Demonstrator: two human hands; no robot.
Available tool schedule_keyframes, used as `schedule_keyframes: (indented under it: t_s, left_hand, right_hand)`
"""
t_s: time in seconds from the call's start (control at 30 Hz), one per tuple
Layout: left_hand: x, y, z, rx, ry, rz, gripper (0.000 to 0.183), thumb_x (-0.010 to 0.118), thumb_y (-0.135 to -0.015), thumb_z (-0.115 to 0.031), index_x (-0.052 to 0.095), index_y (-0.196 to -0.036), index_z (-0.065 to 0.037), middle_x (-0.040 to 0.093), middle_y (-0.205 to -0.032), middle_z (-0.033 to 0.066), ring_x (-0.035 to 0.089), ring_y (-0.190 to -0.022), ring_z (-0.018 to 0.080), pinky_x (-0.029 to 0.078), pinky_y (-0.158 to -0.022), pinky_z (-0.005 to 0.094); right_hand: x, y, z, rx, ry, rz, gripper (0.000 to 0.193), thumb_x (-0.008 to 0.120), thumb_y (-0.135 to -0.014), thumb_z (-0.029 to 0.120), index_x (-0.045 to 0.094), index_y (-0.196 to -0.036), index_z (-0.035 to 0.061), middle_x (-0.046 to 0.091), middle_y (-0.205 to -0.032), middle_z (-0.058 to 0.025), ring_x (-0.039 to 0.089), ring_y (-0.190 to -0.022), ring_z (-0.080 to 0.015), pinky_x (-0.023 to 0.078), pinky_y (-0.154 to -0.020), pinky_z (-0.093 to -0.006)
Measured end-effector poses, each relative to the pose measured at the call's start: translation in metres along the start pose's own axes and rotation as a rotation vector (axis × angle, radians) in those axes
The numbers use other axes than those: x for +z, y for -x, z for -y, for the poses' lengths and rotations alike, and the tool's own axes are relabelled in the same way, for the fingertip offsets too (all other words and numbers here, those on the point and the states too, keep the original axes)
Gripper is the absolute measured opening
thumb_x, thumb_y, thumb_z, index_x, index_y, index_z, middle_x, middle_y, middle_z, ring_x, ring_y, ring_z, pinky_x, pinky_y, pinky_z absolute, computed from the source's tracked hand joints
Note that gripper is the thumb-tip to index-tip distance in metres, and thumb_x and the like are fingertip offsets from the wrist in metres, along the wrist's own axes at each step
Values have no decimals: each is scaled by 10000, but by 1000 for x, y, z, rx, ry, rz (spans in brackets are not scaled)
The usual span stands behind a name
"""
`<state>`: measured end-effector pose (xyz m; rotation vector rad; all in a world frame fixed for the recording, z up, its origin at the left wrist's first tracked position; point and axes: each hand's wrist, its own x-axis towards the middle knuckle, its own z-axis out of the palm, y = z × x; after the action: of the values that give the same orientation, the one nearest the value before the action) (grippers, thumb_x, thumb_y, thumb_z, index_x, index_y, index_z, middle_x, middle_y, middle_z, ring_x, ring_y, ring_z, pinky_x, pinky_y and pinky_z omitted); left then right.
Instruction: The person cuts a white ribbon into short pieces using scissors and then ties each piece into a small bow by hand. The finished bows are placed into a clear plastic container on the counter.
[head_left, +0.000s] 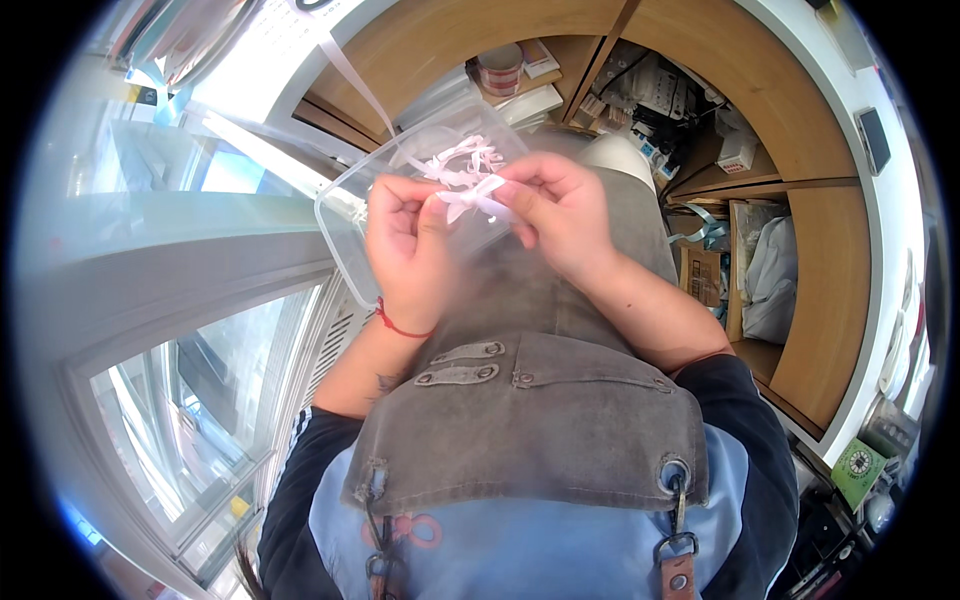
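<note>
Between my two hands is a small pale pink ribbon bow (pixel 468 199). My left hand (pixel 408 238) pinches its left side with thumb and curled fingers. On the other side, my right hand (pixel 566 214) is closed on the bow's right end, thumb against fingertips. A clear plastic box (pixel 336 238) sits beneath and behind my hands, tilted, with several pale pink ribbon bows (pixel 468 155) heaped inside. One long strand of pink ribbon (pixel 358 84) runs from the white surface at the upper left down toward the bows; where it ends is hidden near my left fingers.
A grey-brown apron (pixel 540 425) covers my lap. Open wooden shelves (pixel 735 50) curve ahead and to the right, holding cables, small boxes and a white plastic bag (pixel 770 280). At left stands a white-framed glass panel (pixel 190 390). A phone (pixel 873 140) lies on the right-hand white edge.
</note>
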<state>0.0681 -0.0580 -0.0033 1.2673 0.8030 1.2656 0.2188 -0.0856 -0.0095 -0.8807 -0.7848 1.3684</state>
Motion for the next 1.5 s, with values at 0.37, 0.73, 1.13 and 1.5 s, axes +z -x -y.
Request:
schedule_keyframes:
  t_s: [0.37,0.73,1.13,1.5]
  left_hand:
    - [2,2,-1,-23,17,-28,65,500,-908,-32,436,-918,-29,540,-833,62,443,-635,90,381,-557,238]
    - [-8,-16,-23,-363,244,216,347,366,-915,-295,501,-1021,6,580,-805,106,489,-604,125,389,-501,245]
    - [-11,-13,-16,-326,31,159,66,598,-826,6,568,-882,21,609,-780,79,562,-571,115,465,-485,236]
    - [-13,-15,-22,-354,123,141,165,540,-881,-86,580,-974,43,608,-798,107,551,-652,118,505,-571,281]
  right_hand:
    - [4,-4,0,-777,913,-162,155,693,-677,23,587,-790,28,579,-678,-36,516,-499,-71,389,-436,-220]
    - [8,-3,15,-346,701,-133,113,694,-694,55,618,-775,33,576,-661,-19,426,-443,-53,340,-425,-200]
    - [12,-5,23,-527,888,-87,100,672,-695,45,595,-757,34,588,-668,-45,542,-538,-128,421,-464,-250]
    - [4,-9,6,-318,532,-176,75,648,-749,25,595,-793,-6,618,-690,-22,503,-513,-23,395,-458,-192]
